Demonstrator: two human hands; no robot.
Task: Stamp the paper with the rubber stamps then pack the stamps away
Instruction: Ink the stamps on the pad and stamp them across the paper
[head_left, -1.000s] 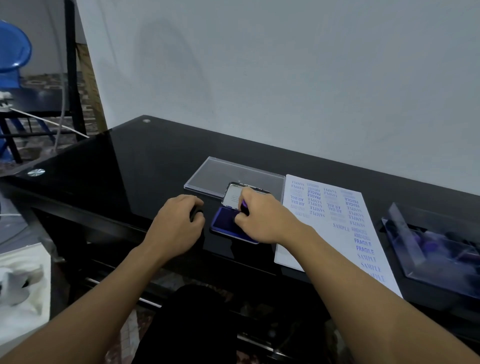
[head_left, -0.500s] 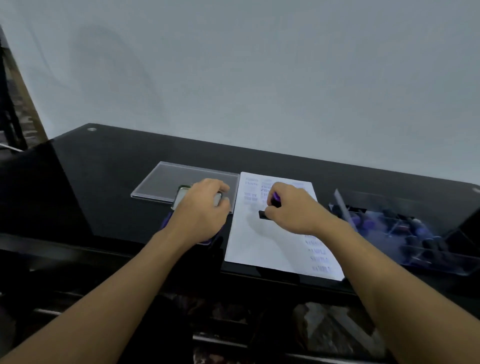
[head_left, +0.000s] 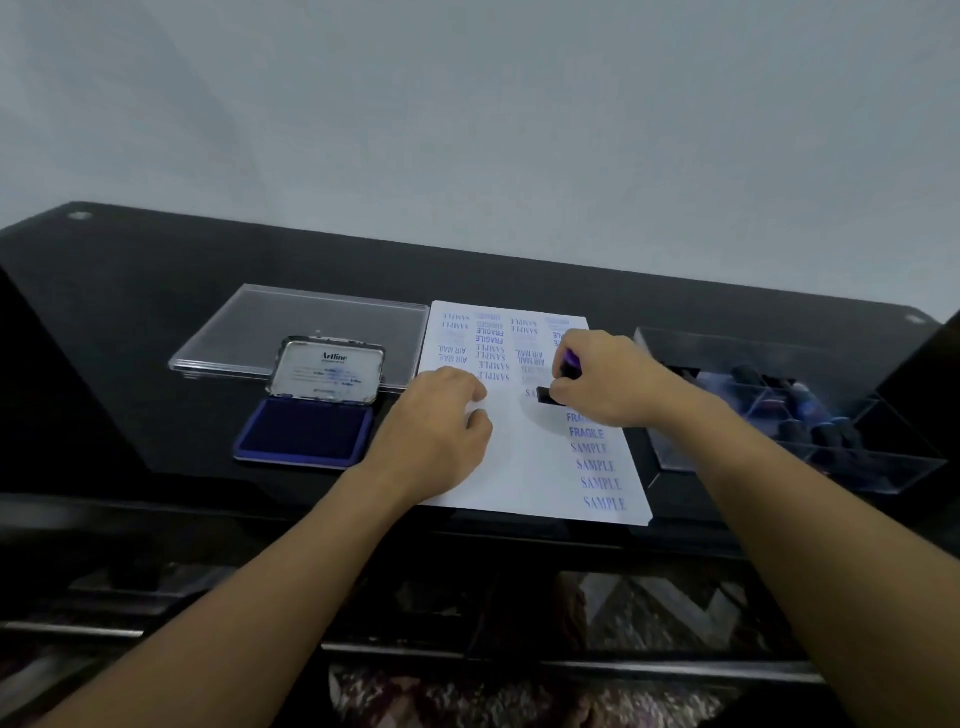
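Stamp (head_left: 546, 395) pinched by right hand (head_left: 613, 387) over paper (head_left: 519, 467) — left hand (head_left: 436, 431) (resting) alongside.

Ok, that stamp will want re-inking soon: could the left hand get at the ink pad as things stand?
Probably yes. The left hand rests on the paper holding nothing, the ink pad lies open just to its left, and nothing stands between them; the right hand holds the stamp.

Single head-worn view, angled forward and down, close over desk (head_left: 156, 291)
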